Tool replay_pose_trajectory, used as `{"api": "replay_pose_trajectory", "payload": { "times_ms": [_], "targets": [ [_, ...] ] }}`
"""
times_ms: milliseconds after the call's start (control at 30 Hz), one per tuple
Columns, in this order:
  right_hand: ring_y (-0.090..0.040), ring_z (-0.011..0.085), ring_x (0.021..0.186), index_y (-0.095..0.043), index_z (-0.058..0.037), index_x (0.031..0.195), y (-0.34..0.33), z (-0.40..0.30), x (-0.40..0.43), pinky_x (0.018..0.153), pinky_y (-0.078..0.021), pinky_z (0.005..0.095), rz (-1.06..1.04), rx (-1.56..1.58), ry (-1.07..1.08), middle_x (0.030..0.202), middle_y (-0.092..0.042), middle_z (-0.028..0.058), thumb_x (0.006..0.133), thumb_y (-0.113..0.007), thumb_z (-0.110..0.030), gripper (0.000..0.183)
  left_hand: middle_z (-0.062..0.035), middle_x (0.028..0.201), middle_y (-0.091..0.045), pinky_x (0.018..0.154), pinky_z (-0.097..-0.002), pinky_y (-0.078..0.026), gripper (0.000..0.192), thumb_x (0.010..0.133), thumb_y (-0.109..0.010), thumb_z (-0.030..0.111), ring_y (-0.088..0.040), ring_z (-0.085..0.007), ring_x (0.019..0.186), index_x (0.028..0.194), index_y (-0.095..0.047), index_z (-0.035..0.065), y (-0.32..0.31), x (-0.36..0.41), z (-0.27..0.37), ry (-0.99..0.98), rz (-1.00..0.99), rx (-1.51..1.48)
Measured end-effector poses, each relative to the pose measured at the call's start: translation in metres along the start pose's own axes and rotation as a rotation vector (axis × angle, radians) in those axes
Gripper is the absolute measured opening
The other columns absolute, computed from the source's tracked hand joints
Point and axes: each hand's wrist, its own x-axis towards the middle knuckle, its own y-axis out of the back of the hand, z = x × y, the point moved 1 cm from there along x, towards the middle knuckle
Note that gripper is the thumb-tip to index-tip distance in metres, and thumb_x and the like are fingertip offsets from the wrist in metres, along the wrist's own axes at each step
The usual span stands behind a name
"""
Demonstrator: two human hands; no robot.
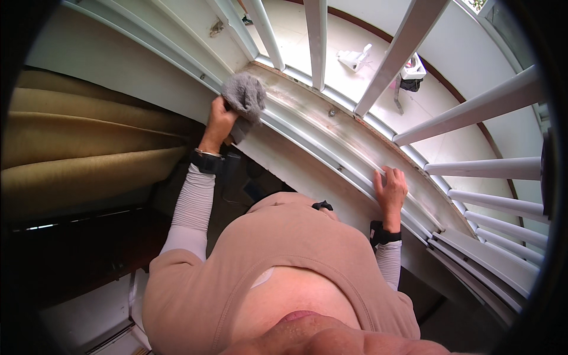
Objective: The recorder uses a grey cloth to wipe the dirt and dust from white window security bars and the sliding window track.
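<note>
My left hand grips a bunched grey cloth over the white sliding-window track. Part of the cloth hangs down past my fingers along the sill's inner side. Farther right along the same track, my right hand rests with its fingertips on the raised rail and holds nothing. Brownish dirt stains mark the outer ledge between the track and the bars. Dark bands wrap both wrists over light ribbed sleeves.
White window bars rise along the ledge's outer edge. Beyond them, a white plastic object and a white container lie on a pale surface. A yellow-brown curtain hangs at the left. Sliding window frames stand at the lower right.
</note>
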Motion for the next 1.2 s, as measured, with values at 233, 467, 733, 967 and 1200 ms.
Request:
{"api": "replay_pose_trajectory", "payload": {
  "times_ms": [233, 467, 733, 967, 1200],
  "targets": [
    [-0.056, 0.0292, 0.081, -0.063, -0.0066, 0.089, 0.004, -0.003, 0.002, 0.071, -0.0449, 0.0393, 0.017, 0.011, -0.007, 0.084, -0.058, 0.0102, 0.080, -0.065, -0.027, 0.022, -0.0136, 0.125, -0.052, 0.105, -0.0421, -0.031, 0.043, 0.075, -0.052, 0.001, -0.045, -0.0327, 0.121, 0.117, -0.055, 0.0065, 0.018, 0.022, -0.042, -0.420, -0.329, 1.255],
    [-0.056, 0.0289, 0.081, -0.064, -0.0066, 0.089, 0.003, -0.003, 0.002, 0.070, -0.0447, 0.0389, 0.005, -0.007, 0.004, 0.084, -0.058, 0.0099, 0.080, -0.065, -0.027, 0.022, -0.0131, 0.118, -0.058, 0.102, -0.0416, -0.035, 0.031, 0.082, -0.057, 0.015, -0.049, -0.0320, 0.116, 0.112, -0.058, 0.0060, 0.005, 0.032, -0.035, -0.416, -0.307, 0.983],
    [-0.055, 0.0289, 0.082, -0.064, -0.0067, 0.090, 0.002, -0.002, 0.002, 0.070, -0.0443, 0.0384, -0.006, -0.011, 0.006, 0.085, -0.058, 0.0096, 0.080, -0.066, -0.026, 0.023, -0.0146, 0.113, -0.057, 0.094, -0.0379, -0.041, 0.029, 0.087, -0.056, 0.024, -0.052, -0.0309, 0.107, 0.108, -0.061, 0.0036, -0.009, 0.037, -0.066, -0.292, -0.403, 0.960],
    [-0.055, 0.0291, 0.082, -0.064, -0.0060, 0.089, 0.004, -0.004, 0.002, 0.070, -0.0441, 0.0384, -0.006, -0.001, -0.019, 0.084, -0.058, 0.0104, 0.080, -0.065, -0.027, 0.023, -0.0120, 0.092, -0.059, 0.084, -0.0401, -0.043, 0.028, 0.079, -0.060, 0.030, -0.054, -0.0319, 0.091, 0.093, -0.065, 0.0069, -0.026, 0.049, -0.075, -0.377, -0.328, 1.232],
    [-0.055, 0.0291, 0.082, -0.064, -0.0054, 0.089, 0.003, -0.002, 0.001, 0.070, -0.0440, 0.0383, 0.003, 0.001, -0.006, 0.083, -0.058, 0.0109, 0.080, -0.065, -0.027, 0.023, -0.0107, 0.106, -0.062, 0.085, -0.0400, -0.044, 0.024, 0.083, -0.059, 0.023, -0.056, -0.0301, 0.099, 0.098, -0.065, 0.0065, 0.006, 0.061, -0.040, -0.287, -0.183, 1.016]
  ]
}}
